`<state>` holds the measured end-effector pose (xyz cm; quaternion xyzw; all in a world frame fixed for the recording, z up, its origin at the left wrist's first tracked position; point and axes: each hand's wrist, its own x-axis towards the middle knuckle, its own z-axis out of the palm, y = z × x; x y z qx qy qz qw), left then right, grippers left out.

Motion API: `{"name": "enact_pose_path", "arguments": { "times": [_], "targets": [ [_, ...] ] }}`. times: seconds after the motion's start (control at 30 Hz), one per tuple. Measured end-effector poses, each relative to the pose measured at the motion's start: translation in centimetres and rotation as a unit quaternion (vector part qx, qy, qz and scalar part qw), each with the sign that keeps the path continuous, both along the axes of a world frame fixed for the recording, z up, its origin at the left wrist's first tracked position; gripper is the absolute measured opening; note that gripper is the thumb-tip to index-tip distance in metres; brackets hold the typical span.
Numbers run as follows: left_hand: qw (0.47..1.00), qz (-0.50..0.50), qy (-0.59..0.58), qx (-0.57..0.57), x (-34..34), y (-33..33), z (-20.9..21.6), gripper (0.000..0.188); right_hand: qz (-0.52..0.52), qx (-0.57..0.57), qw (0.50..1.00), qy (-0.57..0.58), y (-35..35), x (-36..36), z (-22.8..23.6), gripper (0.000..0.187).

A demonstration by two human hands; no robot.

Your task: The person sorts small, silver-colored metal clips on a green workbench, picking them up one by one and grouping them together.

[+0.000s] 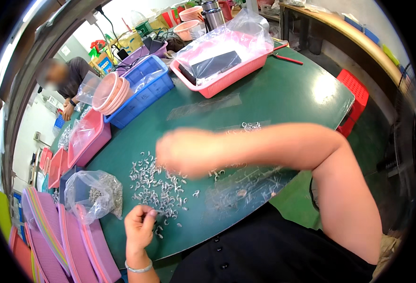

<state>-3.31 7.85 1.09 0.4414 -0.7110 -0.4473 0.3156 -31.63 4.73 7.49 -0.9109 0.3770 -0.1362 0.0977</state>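
Observation:
Many small silvery curved metal pieces [158,191] lie scattered on the green tabletop. At the near edge of this pile is my left hand [139,226], a bangle on its wrist. Its thumb and fingers are pinched together; what they hold, if anything, is too small to make out. My right hand [184,151] hovers over the far side of the pile, with the forearm reaching across from the right. Motion smears its fingers, so their hold does not show. Beyond and below that forearm lie more of these pieces, a small cluster [251,126] among them.
Left of the pile stands a clear plastic bag [94,195] of small metal parts. Farther back are a blue basket [142,89] with stacked pink bowls, and a pink basket [222,78] holding a dark flat object. Clear film [243,191] lies near my body. Another person sits far left.

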Motion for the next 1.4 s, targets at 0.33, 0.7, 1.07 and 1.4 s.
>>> {"name": "enact_pose_path", "arguments": {
  "times": [0.33, 0.7, 1.07, 1.4],
  "targets": [
    [0.975, 0.081, 0.207, 0.013, -4.6, -4.7, 2.2, 0.010, -0.306, 0.021, 0.936, 0.171, -14.2, -26.1, 1.2, 0.052],
    [0.966, 0.149, 0.213, -0.001, -0.6, -6.4, -1.0, 0.011, -0.283, 0.156, 0.932, 0.163, -17.9, -27.6, -0.5, 0.077],
    [0.966, 0.165, 0.197, -0.016, -0.2, -6.8, -1.5, 0.009, -0.265, 0.129, 0.940, 0.173, -17.6, -26.5, -0.4, 0.073],
    [0.967, 0.169, 0.191, -0.009, -0.1, -6.7, -1.5, 0.009, -0.278, 0.127, 0.920, 0.247, -15.7, -26.5, 0.5, 0.095]
  ]
}}
